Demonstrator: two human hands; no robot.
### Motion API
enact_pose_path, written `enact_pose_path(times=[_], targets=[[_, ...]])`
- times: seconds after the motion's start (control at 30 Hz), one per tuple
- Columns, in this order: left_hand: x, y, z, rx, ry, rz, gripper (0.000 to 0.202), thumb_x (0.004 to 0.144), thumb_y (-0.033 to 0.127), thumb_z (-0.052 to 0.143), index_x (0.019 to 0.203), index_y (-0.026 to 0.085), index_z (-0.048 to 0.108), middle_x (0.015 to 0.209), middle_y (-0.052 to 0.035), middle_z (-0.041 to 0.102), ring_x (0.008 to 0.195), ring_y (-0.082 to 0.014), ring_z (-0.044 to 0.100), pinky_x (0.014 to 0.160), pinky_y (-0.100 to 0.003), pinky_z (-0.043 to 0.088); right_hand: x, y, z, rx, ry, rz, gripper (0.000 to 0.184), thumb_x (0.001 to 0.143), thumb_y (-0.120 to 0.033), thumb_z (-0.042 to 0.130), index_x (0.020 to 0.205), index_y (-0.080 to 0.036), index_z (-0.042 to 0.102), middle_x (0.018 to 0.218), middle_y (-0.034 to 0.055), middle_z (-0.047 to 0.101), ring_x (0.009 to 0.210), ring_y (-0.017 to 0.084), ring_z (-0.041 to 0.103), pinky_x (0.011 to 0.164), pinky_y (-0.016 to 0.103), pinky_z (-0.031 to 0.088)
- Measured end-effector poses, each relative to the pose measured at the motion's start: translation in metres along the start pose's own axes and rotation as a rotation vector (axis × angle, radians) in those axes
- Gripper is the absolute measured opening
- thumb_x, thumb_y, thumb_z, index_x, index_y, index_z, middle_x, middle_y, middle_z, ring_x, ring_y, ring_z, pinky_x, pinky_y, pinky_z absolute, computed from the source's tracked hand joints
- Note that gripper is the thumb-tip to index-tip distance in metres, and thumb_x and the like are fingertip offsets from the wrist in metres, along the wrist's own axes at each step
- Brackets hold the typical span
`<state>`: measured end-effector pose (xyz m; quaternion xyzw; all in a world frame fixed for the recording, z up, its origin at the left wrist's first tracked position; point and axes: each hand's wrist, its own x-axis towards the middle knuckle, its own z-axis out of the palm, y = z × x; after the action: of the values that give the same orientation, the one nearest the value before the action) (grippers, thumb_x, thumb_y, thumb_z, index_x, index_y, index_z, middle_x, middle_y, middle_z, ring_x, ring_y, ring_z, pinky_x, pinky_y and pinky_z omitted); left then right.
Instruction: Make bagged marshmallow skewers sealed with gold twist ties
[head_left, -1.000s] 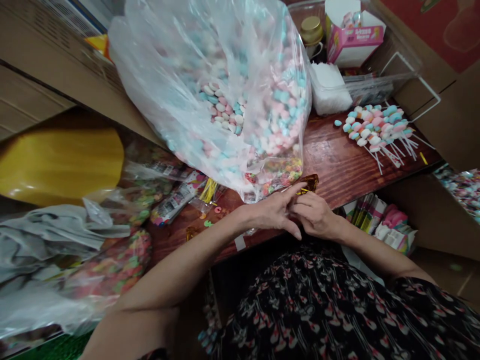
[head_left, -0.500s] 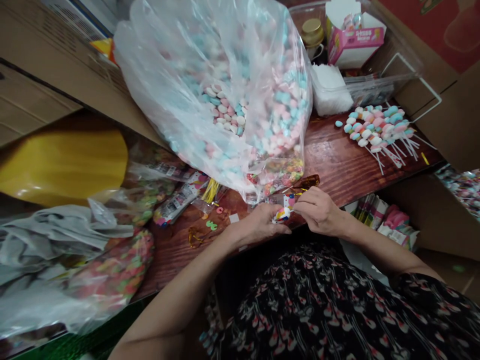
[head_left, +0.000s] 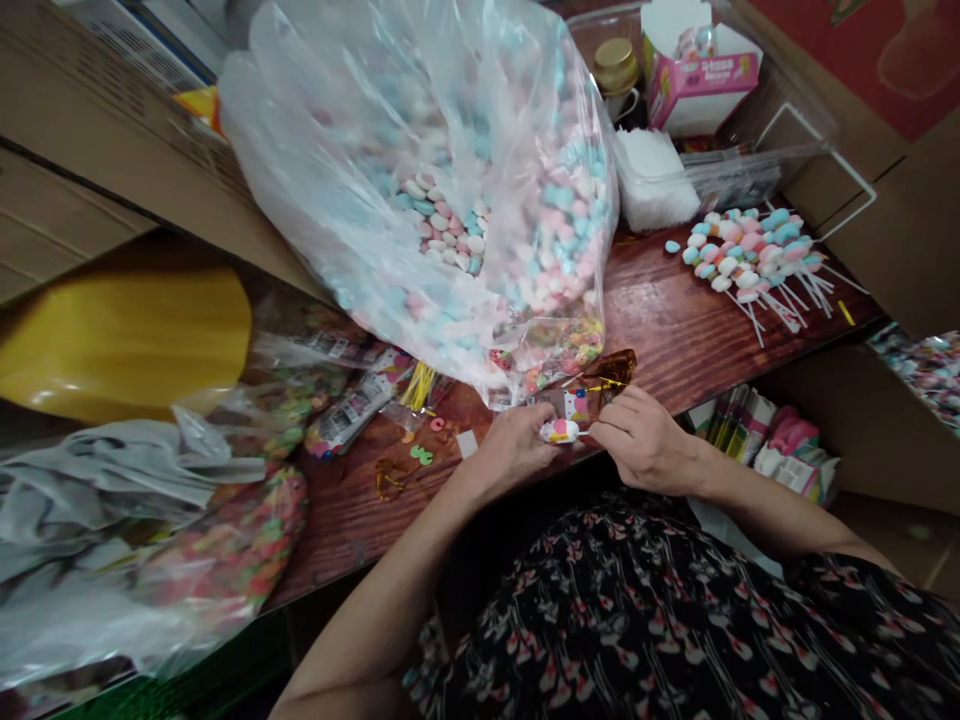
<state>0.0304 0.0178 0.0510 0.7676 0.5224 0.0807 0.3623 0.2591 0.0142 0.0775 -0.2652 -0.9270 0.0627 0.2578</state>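
Candy on a stick point(head_left: 560, 431) is held just below the frame's centre: its rounded, colour-patched white end is gripped by the bent left hand point(head_left: 517, 440), its thin shaft pinched by the curled right hand point(head_left: 643, 440). Crinkled foil point(head_left: 616, 370) (gold, shiny) is seen above; the upper centre is crowded by a translucent bag point(head_left: 360, 190).

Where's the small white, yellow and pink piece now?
In the head view, below centre, the piece is in the left hand, left of the right hand.

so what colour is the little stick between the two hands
White; the stick shows best in the head view, the only one here.
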Motion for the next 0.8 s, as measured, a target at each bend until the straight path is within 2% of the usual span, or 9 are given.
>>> enact_pose_path(times=[0.17,0.27,0.4,0.57,0.8], targets=[[-0.004,0.003,0.003,0.009,0.012,0.06,0.021,0.078,0.036,0.065,0.072,0.018,0.057,0.067,0.0015,0.058,0.061,-0.0116,0.05,0.055,-0.022,0.031,-0.001,-0.007,0.001,-0.031,-0.052,0.056,0.021,0.083,-0.005,0.043,0.071,-0.016,0.057,0.072,0.0054,0.054,0.07,0.018,0.04,0.067,0.033,0.029],[-0.007,0.005,0.005,0.06,0.045,0.087,0.015,0.077,0.03,0.063,0.073,0.019,0.054,0.068,0.0006,0.058,0.06,-0.012,0.049,0.054,-0.023,0.03,0.001,-0.015,-0.001,-0.064,-0.049,0.043,0.022,0.084,-0.007,0.042,0.072,-0.016,0.058,0.072,0.0053,0.054,0.069,0.018,0.039,0.068,0.034,0.029],[-0.01,0.006,0.006,0.1,0.082,0.029,0.014,0.07,0.023,0.064,0.068,0.019,0.05,0.065,0.0017,0.055,0.058,-0.0114,0.045,0.053,-0.024,0.026,0.004,-0.027,-0.015,-0.117,-0.011,-0.068,0.026,0.089,-0.009,0.041,0.074,-0.016,0.061,0.068,0.004,0.051,0.068,0.017,0.039,0.068,0.035,0.028],[-0.016,0.001,0.007,0.012,0.084,0.032,0.027,0.07,0.036,0.07,0.065,0.018,0.051,0.063,0.0031,0.053,0.058,-0.0098,0.044,0.052,-0.022,0.026,0.005,-0.025,-0.032,-0.135,0.011,-0.079,0.029,0.09,-0.007,0.038,0.076,-0.015,0.063,0.067,0.0039,0.05,0.067,0.017,0.038,0.067,0.036,0.029],[-0.015,0.005,0.016,-0.105,0.101,0.145,0.022,0.066,0.023,0.068,0.061,0.017,0.048,0.058,0.006,0.046,0.055,-0.0078,0.038,0.053,-0.022,0.026,0.006,-0.02,-0.019,-0.067,-0.017,-0.139,0.028,0.092,-0.01,0.04,0.076,-0.014,0.062,0.07,0.0038,0.051,0.069,0.017,0.039,0.069,0.035,0.028]])
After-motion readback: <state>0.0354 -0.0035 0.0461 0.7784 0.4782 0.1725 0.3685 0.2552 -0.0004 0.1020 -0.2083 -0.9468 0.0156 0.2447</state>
